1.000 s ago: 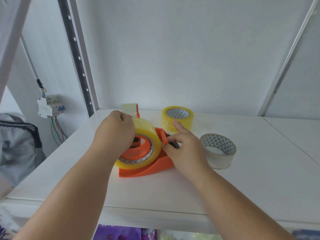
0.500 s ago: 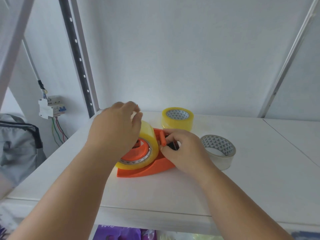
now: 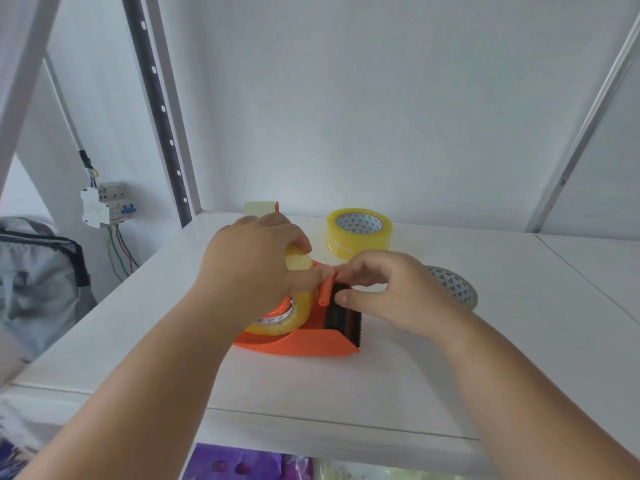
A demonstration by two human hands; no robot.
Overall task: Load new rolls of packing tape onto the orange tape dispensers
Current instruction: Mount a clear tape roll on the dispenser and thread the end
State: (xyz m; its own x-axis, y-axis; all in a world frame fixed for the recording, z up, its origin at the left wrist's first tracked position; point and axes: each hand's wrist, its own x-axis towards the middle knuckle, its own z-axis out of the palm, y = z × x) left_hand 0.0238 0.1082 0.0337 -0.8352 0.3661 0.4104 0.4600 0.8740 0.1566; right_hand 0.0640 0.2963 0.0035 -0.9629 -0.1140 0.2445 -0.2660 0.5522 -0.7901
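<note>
Head view: the yellow tape roll (image 3: 277,317) is seated on the hub of the orange dispenser (image 3: 304,341), on the white shelf (image 3: 450,358). The left hand (image 3: 256,268) is laid over the top of the roll, fingers curled round it, thumb tip reaching toward the orange guide bar (image 3: 325,292) just right of it. The right hand (image 3: 398,289) is curled over the black roller and serrated blade (image 3: 343,317) end, thumb and fingers pinching there; whether a tape end is actually held cannot be told.

Change against a second ago: the left hand is shifted from the roll's near face up over its top, and the right hand is moved onto the blade end, with the dispenser's toothed edge now exposed. Judged as threading of the tape end under the bar toward the blade, with the roll itself already mounted.

Beyond the right hand, a spare yellow roll (image 3: 358,233) lies flat; just behind that hand, a clear roll (image 3: 453,285) lies partly hidden. Beyond the left hand, a second dispenser (image 3: 261,206) is barely visible.

Writing: small print on the roll's core label, unreadable; triangle pattern inside the spare cores. No brand legible.
</note>
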